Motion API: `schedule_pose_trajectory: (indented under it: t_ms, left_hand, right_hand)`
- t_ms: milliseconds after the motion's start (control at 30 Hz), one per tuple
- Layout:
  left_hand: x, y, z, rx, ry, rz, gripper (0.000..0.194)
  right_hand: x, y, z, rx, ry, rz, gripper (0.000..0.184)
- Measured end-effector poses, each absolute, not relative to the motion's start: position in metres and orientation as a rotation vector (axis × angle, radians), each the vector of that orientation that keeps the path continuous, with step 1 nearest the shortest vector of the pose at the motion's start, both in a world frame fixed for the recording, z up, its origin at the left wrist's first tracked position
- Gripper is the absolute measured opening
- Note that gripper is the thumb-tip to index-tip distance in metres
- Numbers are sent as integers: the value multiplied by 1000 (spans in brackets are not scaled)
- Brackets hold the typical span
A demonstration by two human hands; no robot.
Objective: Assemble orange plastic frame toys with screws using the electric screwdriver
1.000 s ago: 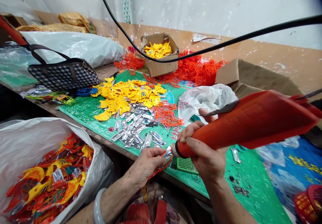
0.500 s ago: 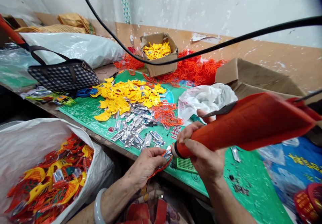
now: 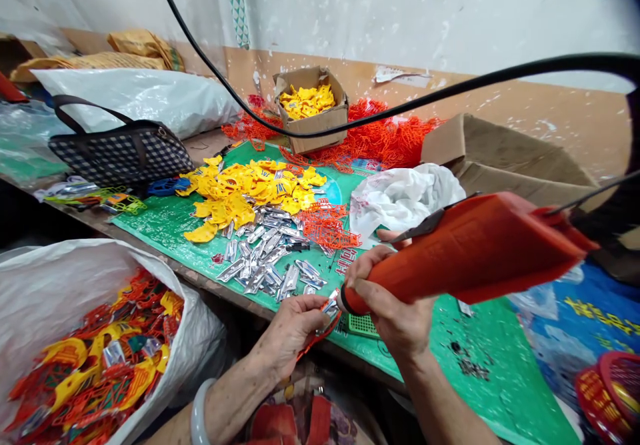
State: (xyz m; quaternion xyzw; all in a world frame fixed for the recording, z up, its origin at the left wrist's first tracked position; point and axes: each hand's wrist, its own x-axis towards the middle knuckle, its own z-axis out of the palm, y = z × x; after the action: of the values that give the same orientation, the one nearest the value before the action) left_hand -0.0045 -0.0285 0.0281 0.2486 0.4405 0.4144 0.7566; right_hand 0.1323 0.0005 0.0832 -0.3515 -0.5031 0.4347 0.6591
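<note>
My right hand (image 3: 400,305) is wrapped around a red electric screwdriver (image 3: 465,251), its cord running off to the right. The driver's tip points left and meets the small work piece. My left hand (image 3: 293,331) pinches that piece, an orange plastic frame (image 3: 315,343) with a silver part (image 3: 331,307) on it; fingers hide much of it. Just beyond the left hand lie loose silver plastic parts (image 3: 270,258). Behind them are a heap of yellow plastic parts (image 3: 250,188) and a few orange lattice frames (image 3: 327,225).
At lower left, a white sack (image 3: 195,318) holds assembled pieces. A cardboard box (image 3: 317,141) of yellow parts stands at the back before orange frames (image 3: 395,138). A white plastic bag (image 3: 405,195), green basket (image 3: 364,325) and checked bag (image 3: 120,151) are around. A black cable (image 3: 430,101) hangs across.
The screwdriver's rear end has shifted left and slightly down, its tip still against the piece. The whole view has shifted slightly. Both hands keep their hold.
</note>
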Motion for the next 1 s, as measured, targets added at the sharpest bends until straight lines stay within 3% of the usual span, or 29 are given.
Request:
schedule_pose_trajectory:
  t_ms: [167, 333, 467, 800, 1000]
  left_hand:
    - [-5, -28, 34, 546, 967, 892, 16]
    - [-7, -24, 38, 601, 997, 904, 16]
    - [-12, -21, 37, 747, 1120, 835, 22]
    - [-12, -14, 34, 1025, 1243, 698, 37]
    - [-13, -12, 37, 996, 1230, 697, 36]
  right_hand:
    - [135, -3, 90, -729, -1095, 1038, 37]
    - [154, 14, 95, -712, -1034, 874, 15]
    - [173, 33, 78, -830, -1000, 707, 14]
    - [178, 49, 49, -1030, -991, 671, 15]
    - [177, 51, 47, -1039, -987, 671, 13]
